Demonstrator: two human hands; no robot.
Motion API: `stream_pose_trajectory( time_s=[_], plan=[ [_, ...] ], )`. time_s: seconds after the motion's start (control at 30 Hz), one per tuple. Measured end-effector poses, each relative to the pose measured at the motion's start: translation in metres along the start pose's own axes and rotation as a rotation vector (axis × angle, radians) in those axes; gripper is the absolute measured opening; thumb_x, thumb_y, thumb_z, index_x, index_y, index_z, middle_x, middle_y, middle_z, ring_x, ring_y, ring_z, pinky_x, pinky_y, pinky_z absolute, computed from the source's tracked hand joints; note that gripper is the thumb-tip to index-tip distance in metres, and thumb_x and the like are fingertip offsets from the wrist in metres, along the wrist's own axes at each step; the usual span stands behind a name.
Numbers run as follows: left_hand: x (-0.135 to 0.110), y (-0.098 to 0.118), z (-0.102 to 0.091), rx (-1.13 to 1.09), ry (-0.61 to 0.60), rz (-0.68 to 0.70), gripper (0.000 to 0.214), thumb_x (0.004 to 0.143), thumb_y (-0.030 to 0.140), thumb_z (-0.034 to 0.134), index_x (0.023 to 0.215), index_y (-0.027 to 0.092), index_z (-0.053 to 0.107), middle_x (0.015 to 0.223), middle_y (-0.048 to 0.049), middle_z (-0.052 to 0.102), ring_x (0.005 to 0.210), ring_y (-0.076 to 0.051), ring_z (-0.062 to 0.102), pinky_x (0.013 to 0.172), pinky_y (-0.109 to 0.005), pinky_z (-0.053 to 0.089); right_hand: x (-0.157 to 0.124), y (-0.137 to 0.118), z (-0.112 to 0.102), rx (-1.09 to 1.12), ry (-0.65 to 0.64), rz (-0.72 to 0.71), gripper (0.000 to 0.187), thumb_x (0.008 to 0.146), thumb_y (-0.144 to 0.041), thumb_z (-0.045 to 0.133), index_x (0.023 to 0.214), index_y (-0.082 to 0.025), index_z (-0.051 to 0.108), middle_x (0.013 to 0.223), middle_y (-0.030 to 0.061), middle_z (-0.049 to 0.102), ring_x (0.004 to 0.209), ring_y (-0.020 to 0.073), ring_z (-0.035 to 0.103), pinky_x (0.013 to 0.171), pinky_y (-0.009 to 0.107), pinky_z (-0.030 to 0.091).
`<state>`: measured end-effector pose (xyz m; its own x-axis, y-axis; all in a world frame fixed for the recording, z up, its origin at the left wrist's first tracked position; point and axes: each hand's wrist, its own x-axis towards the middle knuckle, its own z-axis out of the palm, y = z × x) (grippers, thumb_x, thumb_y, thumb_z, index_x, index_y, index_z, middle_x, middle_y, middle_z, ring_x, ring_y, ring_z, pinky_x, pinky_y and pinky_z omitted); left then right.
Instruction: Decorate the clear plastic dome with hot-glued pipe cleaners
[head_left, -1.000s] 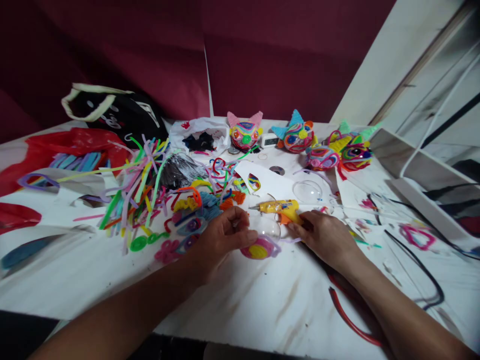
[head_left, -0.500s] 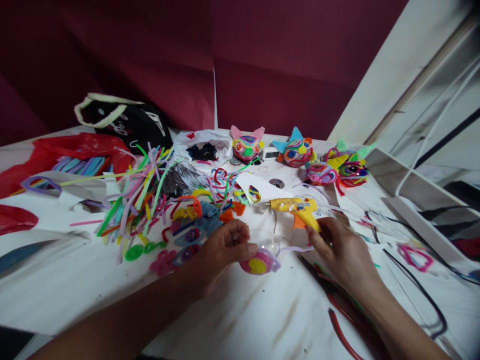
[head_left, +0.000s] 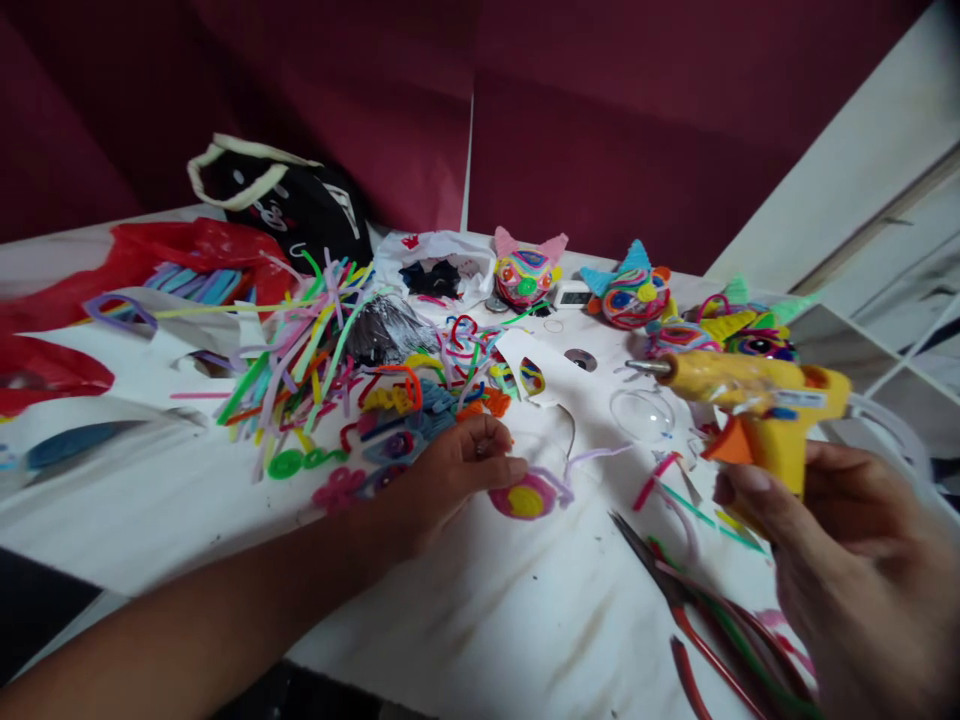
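Observation:
My left hand (head_left: 469, 470) pinches a rounded craft piece: a pink and yellow pipe-cleaner coil (head_left: 525, 499) on what looks like clear plastic. A lavender pipe cleaner (head_left: 592, 456) sticks out from its right side. My right hand (head_left: 847, 560) is closed around the handle of a yellow hot glue gun (head_left: 750, 385), with the thumb near its orange trigger (head_left: 729, 442). The metal nozzle points left, raised above the table and apart from the coil piece. A clear plastic dome (head_left: 643, 413) lies below the nozzle. Red-handled scissors (head_left: 679, 600) lie beneath my right forearm side.
Loose pipe cleaners (head_left: 300, 350) are heaped at the left beside a red plastic bag (head_left: 202, 240). Finished animal heads (head_left: 528, 275) stand at the back near a white bag (head_left: 386, 250). A black tote (head_left: 315, 205) leans against the maroon backdrop (head_left: 360, 110).
My right hand has drawn the glue gun right and closer to the camera, away from the coil piece. The scissors and clear dome now show more. My left hand keeps its pinch.

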<state>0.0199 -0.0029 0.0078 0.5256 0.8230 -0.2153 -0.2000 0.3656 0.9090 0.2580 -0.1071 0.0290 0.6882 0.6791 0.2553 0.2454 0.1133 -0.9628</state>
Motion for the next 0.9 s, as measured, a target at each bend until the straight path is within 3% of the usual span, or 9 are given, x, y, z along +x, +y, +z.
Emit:
stream_pose_trajectory(
  time_s=[0.17,0.33,0.47,0.67,0.9],
  plan=[
    [0.003,-0.001,-0.002,-0.001,-0.013,0.007,0.038,0.061,0.032,0.083,0.074,0.018,0.049,0.063,0.0074,0.044,0.056,-0.006,0.036,0.055,-0.022,0.026,0.000,-0.003,0.000,0.027,-0.095,0.167,0.047,0.054,-0.032,0.090,0.095,-0.028,0.068,0.092,-0.0008,0.067,0.078,0.0140,0.063,0.062,0.017,0.053],
    [0.001,0.002,0.000,0.028,-0.042,0.009,0.037,0.062,0.032,0.082,0.072,0.018,0.049,0.062,0.0073,0.046,0.054,-0.006,0.037,0.053,-0.022,0.027,0.004,-0.002,0.002,0.085,-0.192,0.283,0.042,0.058,-0.037,0.087,0.092,-0.024,0.067,0.085,-0.0016,0.062,0.069,0.0100,0.058,0.056,0.014,0.050],
    [-0.003,0.004,0.000,0.060,-0.156,-0.044,0.036,0.063,0.032,0.081,0.073,0.017,0.050,0.063,0.0062,0.048,0.054,-0.006,0.038,0.052,-0.021,0.027,0.005,0.002,0.005,0.126,-0.258,0.317,0.039,0.061,-0.034,0.087,0.092,-0.023,0.067,0.079,-0.0020,0.060,0.063,0.0094,0.056,0.048,0.015,0.046],
    [-0.006,0.004,-0.003,0.130,-0.362,-0.095,0.036,0.064,0.034,0.081,0.073,0.017,0.051,0.065,0.0047,0.049,0.056,-0.007,0.041,0.051,-0.021,0.030,0.004,0.003,0.012,0.152,-0.355,0.324,0.030,0.068,-0.035,0.083,0.090,-0.022,0.068,0.071,-0.0015,0.061,0.059,0.0089,0.055,0.051,0.015,0.046],
    [-0.006,0.006,-0.002,0.090,-0.264,-0.007,0.036,0.063,0.035,0.081,0.075,0.018,0.051,0.074,0.0027,0.046,0.062,-0.008,0.041,0.056,-0.021,0.031,-0.001,0.000,0.016,0.177,-0.368,0.377,0.033,0.064,-0.033,0.086,0.089,-0.021,0.068,0.074,-0.0022,0.060,0.057,0.0079,0.054,0.047,0.015,0.046]
  ],
)
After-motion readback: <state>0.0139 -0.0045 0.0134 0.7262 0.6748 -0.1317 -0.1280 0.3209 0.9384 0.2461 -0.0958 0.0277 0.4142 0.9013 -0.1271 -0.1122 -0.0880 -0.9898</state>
